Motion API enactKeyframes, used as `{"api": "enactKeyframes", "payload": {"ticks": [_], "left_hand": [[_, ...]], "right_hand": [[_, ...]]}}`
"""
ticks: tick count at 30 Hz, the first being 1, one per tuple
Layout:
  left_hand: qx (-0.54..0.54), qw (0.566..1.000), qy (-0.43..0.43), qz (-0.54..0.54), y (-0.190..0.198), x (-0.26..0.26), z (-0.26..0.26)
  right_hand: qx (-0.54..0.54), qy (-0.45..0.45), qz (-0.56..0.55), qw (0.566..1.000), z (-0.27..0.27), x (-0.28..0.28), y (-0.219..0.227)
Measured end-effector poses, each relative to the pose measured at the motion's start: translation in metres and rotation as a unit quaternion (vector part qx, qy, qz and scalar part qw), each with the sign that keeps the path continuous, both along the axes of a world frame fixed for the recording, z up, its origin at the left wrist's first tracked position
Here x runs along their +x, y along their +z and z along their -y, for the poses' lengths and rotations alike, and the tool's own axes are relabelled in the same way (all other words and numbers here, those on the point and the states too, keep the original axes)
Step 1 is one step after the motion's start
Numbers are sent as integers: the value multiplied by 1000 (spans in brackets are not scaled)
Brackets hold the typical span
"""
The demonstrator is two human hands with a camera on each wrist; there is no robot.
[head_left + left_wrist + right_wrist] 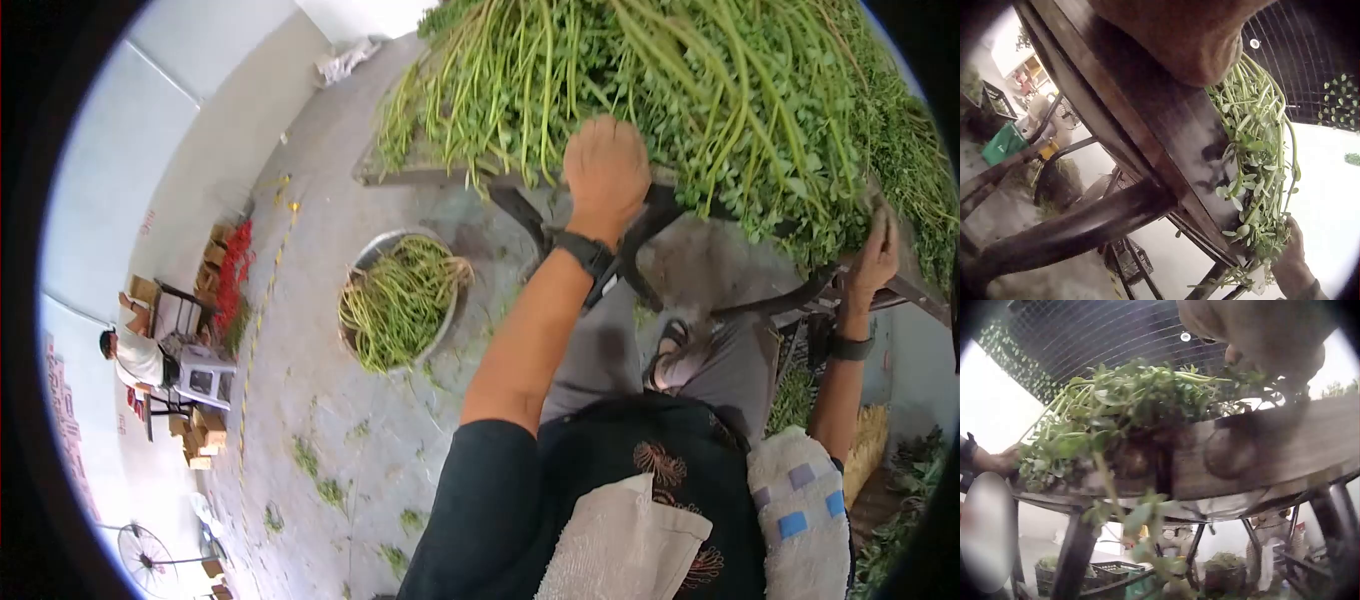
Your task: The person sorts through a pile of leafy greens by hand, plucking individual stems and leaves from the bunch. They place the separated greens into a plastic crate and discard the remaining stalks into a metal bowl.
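A thick heap of leafy green stems (640, 70) covers the wooden table (440, 172) in the head view, its ends hanging over the near edge. My left hand (607, 165) is at the front edge of the heap, knuckles up and fingers curled down into the stems. In the left wrist view its heel lies over the tabletop, and stems (1272, 100) arch out beside it. My right hand (880, 245) lies along the heap's right side, fingers fairly straight against the greens. The right wrist view shows the right hand (1260, 337) above the table's edge.
A metal basin (440, 345) piled with stems stands on the floor at left, with scattered scraps around it. Farther left, a person (135, 355) sits near a plastic stool (207, 378) and cardboard boxes. Curved table legs (640, 270) stand close before my knees.
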State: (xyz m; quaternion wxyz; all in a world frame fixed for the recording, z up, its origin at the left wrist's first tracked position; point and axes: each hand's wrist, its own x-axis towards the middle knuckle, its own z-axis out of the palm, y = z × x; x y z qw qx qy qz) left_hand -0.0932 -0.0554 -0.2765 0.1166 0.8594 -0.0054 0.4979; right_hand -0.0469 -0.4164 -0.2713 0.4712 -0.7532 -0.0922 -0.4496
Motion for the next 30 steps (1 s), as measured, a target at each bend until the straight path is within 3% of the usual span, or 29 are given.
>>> {"api": "enactKeyframes", "payload": {"ticks": [1,5,7,9,11,12,13,14,15,16,17,18,21,23,26,27,28,29,30], "left_hand": [[0,1000,-5,14,-2,-1,-1],[-12,1000,1,-7,-5,0,1],[53,994,51,-86,-4,-1,2],[21,993,41,-105,-3,0,1],[-3,992,28,-124,-1,1,0],[-18,993,10,-120,3,-2,-1],[-34,992,-16,-118,3,-4,0],[-34,993,-5,-117,1,-2,-2],[-38,994,-13,-103,0,0,-2],[-44,995,-23,-89,-2,2,-2],[-41,995,-17,-88,-2,0,-2],[-47,995,-24,-79,-2,0,-2],[-49,996,-32,-66,-4,0,-2],[-43,997,-31,-61,-3,0,-2],[-22,996,-23,-82,3,-4,-1],[-19,989,-1,-145,7,-5,-1],[-18,977,13,-210,3,1,2],[24,996,54,-67,-18,6,2],[128,982,47,134,-29,4,-7]], "right_hand": [[7,6,59,998,3,2,4],[45,52,11,998,62,37,4],[-151,-35,-51,986,105,69,-10],[-44,40,-129,990,118,89,-21],[-325,54,-47,943,164,124,-46],[-59,35,-199,978,189,152,-61],[-245,107,-44,963,181,132,-59],[-230,72,-108,964,167,119,-49],[-231,79,-105,964,191,132,-58],[-370,40,-3,928,213,147,-65],[-494,-3,99,864,230,161,-78],[-491,0,102,865,221,164,-77],[-349,-49,-84,932,193,151,-75],[-240,-79,-207,945,181,145,-73],[-242,-118,-244,932,181,148,-77],[-239,-118,-243,933,179,145,-75],[-297,-128,-175,930,179,143,-75],[-361,-150,-117,913,182,144,-78],[-431,-185,-73,880,179,140,-78]]}}
